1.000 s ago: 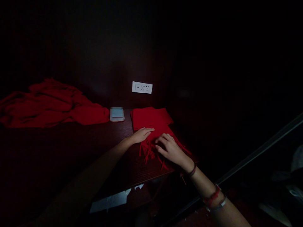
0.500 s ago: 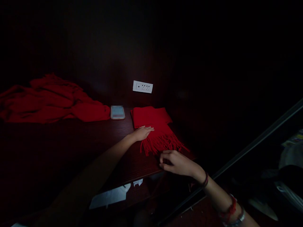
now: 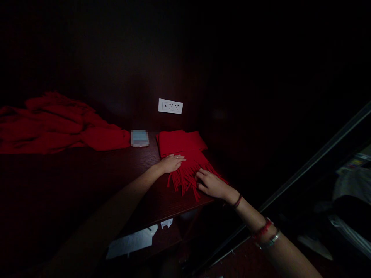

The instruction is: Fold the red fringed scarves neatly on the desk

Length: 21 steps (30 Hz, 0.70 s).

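Note:
A folded red scarf (image 3: 178, 141) with a long fringe lies on the dark wooden surface, its fringe pointing toward the front edge. My left hand (image 3: 171, 163) rests flat on the scarf just above the fringe, fingers stretched out and a ring on one of them. Over the right part of the fringe, my right hand (image 3: 211, 184) is closed, its bent fingertips on the strands. Some strands stick out beneath that hand. Left of the scarf lies a small pale-blue item (image 3: 139, 138), blurred in the picture.
A heap of red cloth (image 3: 66, 127) lies at the left. A white power socket (image 3: 170, 106) is on the dark back wall. Below the surface's front edge, white papers (image 3: 131, 244) and a crumpled white piece (image 3: 166, 223) sit on a lower level. A metal-edged rail (image 3: 307, 164) runs diagonally at right.
My right hand has moved up from in front of the fringe onto it, and some strands have spread forward. My left hand stays on the scarf. The view has shifted slightly.

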Motion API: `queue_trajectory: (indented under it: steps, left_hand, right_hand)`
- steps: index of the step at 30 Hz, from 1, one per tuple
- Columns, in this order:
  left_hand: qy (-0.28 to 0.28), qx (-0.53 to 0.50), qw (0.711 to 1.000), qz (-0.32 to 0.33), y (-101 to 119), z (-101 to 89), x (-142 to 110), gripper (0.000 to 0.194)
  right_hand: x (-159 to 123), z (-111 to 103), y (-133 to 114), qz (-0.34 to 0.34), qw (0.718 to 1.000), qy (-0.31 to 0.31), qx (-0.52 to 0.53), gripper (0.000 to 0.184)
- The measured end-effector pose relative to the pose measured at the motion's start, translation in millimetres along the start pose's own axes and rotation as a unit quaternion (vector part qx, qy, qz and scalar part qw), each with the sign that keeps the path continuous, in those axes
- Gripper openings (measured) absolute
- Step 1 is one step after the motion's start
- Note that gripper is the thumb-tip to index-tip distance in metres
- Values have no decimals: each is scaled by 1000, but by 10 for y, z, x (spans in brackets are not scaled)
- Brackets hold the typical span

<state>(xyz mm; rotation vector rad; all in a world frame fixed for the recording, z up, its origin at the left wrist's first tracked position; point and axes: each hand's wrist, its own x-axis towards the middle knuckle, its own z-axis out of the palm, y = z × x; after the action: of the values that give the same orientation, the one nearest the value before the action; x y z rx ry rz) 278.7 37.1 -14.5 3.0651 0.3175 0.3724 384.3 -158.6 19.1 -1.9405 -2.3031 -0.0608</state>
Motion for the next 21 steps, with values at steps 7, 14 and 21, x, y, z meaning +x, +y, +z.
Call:
queue_trajectory:
  steps: [7,14,21]
  left_hand:
    - [10,33,999,31,65,-97,183,36]
    - [-22,-18,998,60,167,3,421,39]
    - [-39,-39,998,23,153,80,403,43]
  right_hand:
    - [-366,-295,105,36,998,32,38,18]
    - [334,10,364,71,996,46,14,21]
    - [-312,-64,245,15,998,-24,56,28]
